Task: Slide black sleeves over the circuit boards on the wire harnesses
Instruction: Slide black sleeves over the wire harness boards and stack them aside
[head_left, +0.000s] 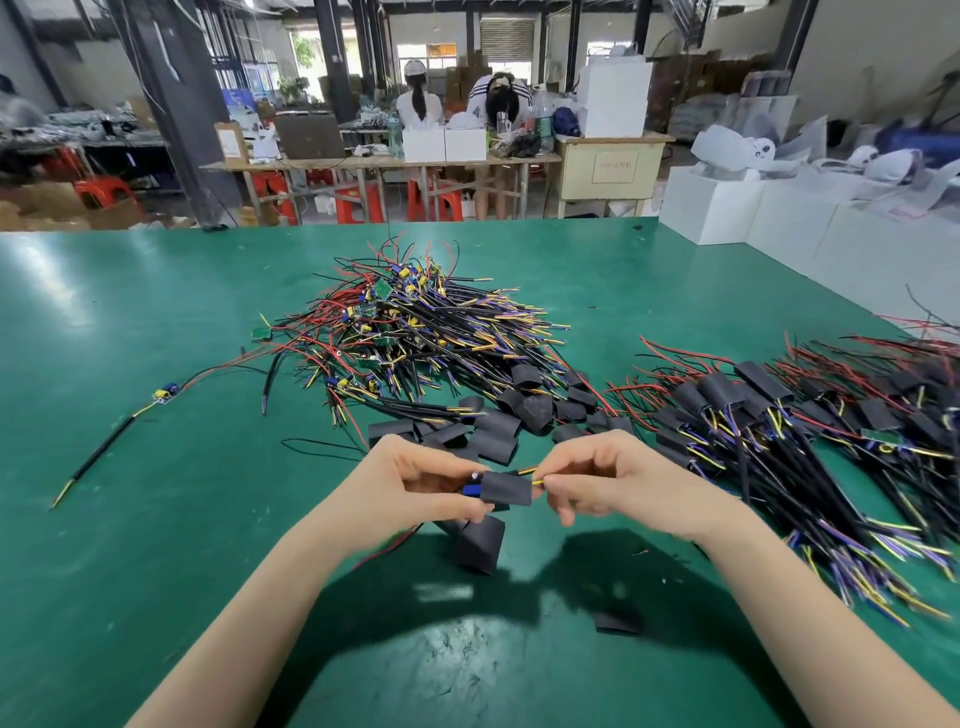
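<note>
Above the green table (156, 312), a black sleeve (506, 487) is pinched by the left hand (415, 480) while yellow wire ends (535, 475) are gripped by the right hand (613, 480). The sleeve could snag on the blue component (471, 489) — still exposed at its left mouth — if pulled askew, or the thin wires could be strained.

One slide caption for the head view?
Both hands slide a black sleeve over a harness board above the green table.

Daylit workshop: green table (156, 519), dark pillars (171, 104), wooden benches (363, 162), red stools (358, 203).
</note>
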